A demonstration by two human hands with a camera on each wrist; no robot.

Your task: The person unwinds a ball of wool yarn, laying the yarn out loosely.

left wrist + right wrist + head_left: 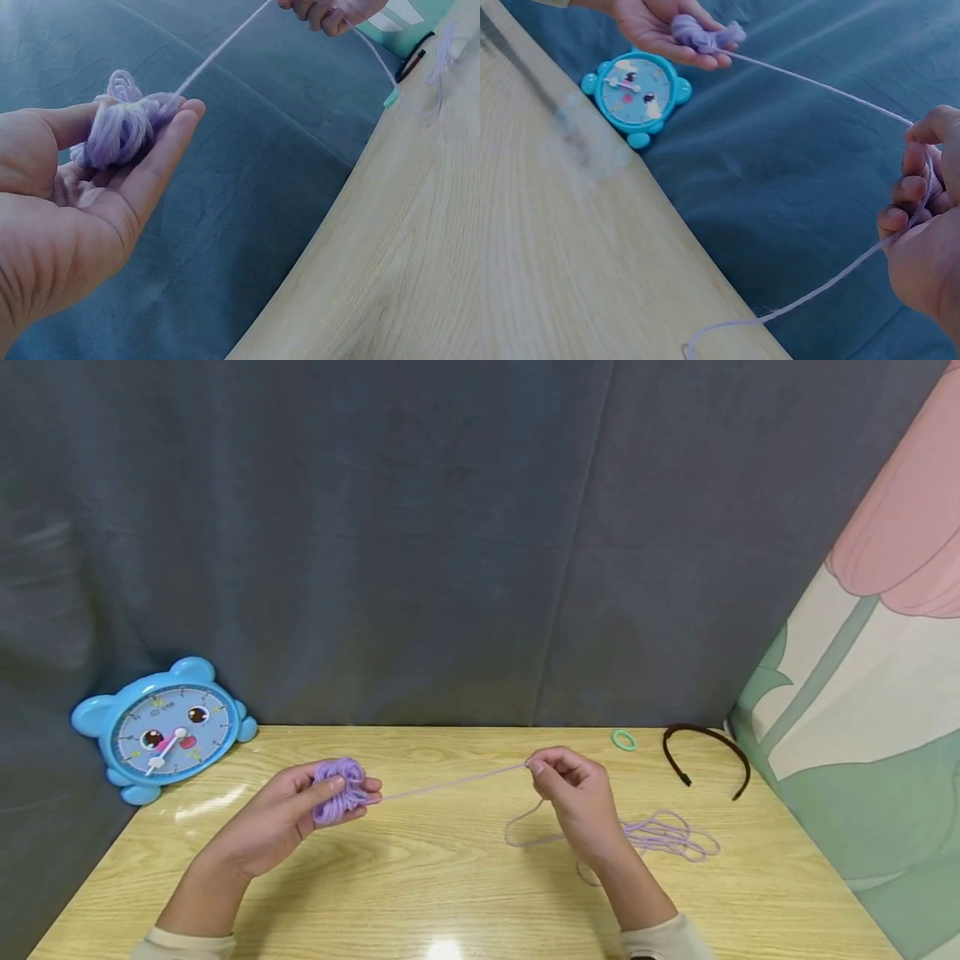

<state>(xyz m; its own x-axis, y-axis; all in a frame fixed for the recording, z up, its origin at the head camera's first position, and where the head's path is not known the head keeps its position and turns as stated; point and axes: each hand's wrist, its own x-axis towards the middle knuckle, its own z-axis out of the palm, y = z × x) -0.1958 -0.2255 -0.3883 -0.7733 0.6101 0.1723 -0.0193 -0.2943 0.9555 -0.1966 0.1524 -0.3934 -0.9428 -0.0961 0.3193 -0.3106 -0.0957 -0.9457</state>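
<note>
My left hand holds a small bundle of purple yarn above the table, the thumb pressing it against the fingers. In the left wrist view the wound loops of the yarn bundle show between thumb and fingers. A single strand runs taut from the bundle to my right hand, which pinches it between thumb and index finger. From there the strand passes through the curled fingers and drops to the table. Loose purple yarn lies in loops on the tabletop beside the right wrist.
A blue bear-shaped clock stands at the table's left back. At the right back lie a green ring and a dark headband. A dark curtain hangs behind the wooden table; flowered fabric is on the right.
</note>
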